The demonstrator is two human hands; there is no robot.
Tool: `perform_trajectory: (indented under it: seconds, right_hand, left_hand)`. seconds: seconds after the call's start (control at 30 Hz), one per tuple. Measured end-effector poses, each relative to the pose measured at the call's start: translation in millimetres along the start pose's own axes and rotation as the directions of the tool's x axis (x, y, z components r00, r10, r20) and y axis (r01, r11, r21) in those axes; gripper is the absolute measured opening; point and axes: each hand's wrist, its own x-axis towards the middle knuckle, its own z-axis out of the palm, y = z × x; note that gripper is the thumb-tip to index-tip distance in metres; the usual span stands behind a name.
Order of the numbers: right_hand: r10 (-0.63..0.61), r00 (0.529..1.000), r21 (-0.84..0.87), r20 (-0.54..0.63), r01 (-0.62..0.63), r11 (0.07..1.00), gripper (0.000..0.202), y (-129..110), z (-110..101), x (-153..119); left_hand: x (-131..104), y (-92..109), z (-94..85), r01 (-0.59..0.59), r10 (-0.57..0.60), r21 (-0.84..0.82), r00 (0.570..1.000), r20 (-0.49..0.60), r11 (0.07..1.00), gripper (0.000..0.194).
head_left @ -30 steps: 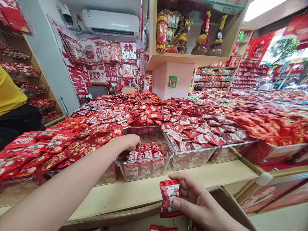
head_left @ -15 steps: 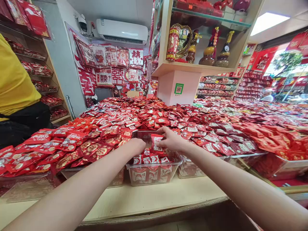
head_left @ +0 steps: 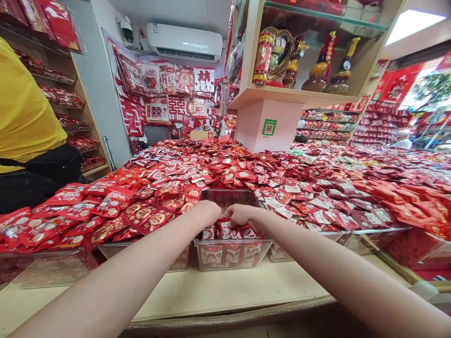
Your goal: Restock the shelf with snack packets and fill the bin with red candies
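Note:
Both hands are over a clear plastic bin [head_left: 232, 256] at the front of the counter, which holds rows of small red and white packets [head_left: 248, 233]. My right hand [head_left: 241, 215] reaches into the bin, its fingers closed on a red packet [head_left: 225, 229] at the top of the front rows. Close beside it on the left, my left hand [head_left: 210, 211] is at the bin's left side; its fingers point down and are hidden behind the back of the hand. Bare dark plastic shows at the back of the bin.
Heaps of red packets [head_left: 155, 213] lie left, right and behind the bin. A pink-white pillar [head_left: 271, 124] carries a wooden display shelf [head_left: 292, 96] above. A person in a yellow top [head_left: 30, 108] stands at the left. The pale counter edge [head_left: 225, 291] runs in front.
My right hand has gone down into the bin with the packet it held up before. My left hand stays beside it. The view has shifted slightly left.

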Motion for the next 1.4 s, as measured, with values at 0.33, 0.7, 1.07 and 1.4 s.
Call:
perform_trajectory:
  seconds: [0.33,0.7,1.07,1.4]
  right_hand:
    - [0.018,0.996,-0.157,-0.085,-0.031,0.987,0.019,-5.1,1.3,2.6]
    - [-0.093,0.985,-0.245,-0.144,0.055,0.968,0.014,-6.2,-10.6,-3.2]
    - [-0.189,0.934,0.124,-0.302,0.235,0.964,0.008,-14.7,-43.0,-27.0]
    - [-0.161,0.987,0.774,0.024,0.083,0.628,0.012,-9.0,-51.3,-46.3]
  left_hand:
    - [-5.7,16.1,-16.7,0.074,-0.131,0.265,0.97,0.204,0.961,0.017]
    - [-4.6,19.8,-19.2,0.091,-0.148,0.242,0.962,0.231,0.966,0.015]
    - [4.9,-2.6,-30.0,-0.122,0.062,-0.252,0.971,-0.232,0.96,0.047]
    - [-5.9,7.2,-28.7,-0.349,0.196,-0.148,0.774,-0.602,0.925,0.012]
